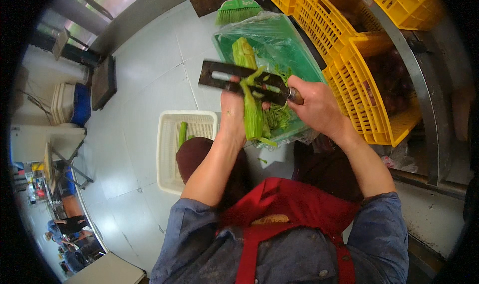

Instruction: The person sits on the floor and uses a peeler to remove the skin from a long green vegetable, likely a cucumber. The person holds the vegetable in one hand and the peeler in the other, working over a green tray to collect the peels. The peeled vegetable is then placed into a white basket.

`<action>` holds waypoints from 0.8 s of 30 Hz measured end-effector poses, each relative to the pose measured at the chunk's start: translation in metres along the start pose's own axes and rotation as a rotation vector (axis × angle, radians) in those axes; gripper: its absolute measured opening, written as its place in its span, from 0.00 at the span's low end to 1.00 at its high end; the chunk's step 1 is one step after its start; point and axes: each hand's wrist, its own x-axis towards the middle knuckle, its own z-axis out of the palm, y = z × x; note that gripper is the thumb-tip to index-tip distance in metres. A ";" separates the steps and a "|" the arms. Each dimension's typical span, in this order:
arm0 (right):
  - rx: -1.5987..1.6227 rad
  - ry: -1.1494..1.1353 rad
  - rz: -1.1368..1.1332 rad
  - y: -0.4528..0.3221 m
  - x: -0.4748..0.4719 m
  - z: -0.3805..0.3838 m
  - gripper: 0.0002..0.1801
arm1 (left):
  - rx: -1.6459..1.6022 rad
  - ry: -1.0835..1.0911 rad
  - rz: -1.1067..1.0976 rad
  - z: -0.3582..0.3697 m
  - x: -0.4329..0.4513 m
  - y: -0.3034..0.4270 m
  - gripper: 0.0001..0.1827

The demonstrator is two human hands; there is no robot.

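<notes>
My left hand grips a thick, pale-green stalk vegetable, which looks like celtuce, from beneath; the blade and stalk hide most of its fingers. The stalk slants over a green plastic bin. My right hand is closed around the wooden handle of a wide slotted peeling knife. Its dark blade lies across the stalk, slightly blurred. A strip of green peel curls over the blade. Shredded peelings are heaped in the bin, below the stalk and knife.
At my left knee, a white plastic basket holds green stalk pieces. Yellow crates stack along a metal rack on the right. A green broom stands behind the bin, which has a clear plastic liner. Far left, people stand near counters.
</notes>
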 end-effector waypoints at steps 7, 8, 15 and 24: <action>0.035 -0.071 -0.072 -0.007 -0.003 0.003 0.13 | -0.288 -0.266 -0.094 -0.016 0.002 -0.001 0.16; -0.002 -0.077 -0.117 -0.010 -0.003 0.003 0.13 | -0.148 -0.207 0.027 -0.019 0.003 -0.006 0.15; -0.039 -0.070 -0.189 -0.016 -0.005 0.000 0.11 | 0.033 -0.007 -0.035 -0.018 0.016 0.000 0.19; -0.153 -0.099 -0.229 -0.015 -0.007 0.004 0.10 | 0.059 0.084 -0.031 -0.006 0.007 0.005 0.27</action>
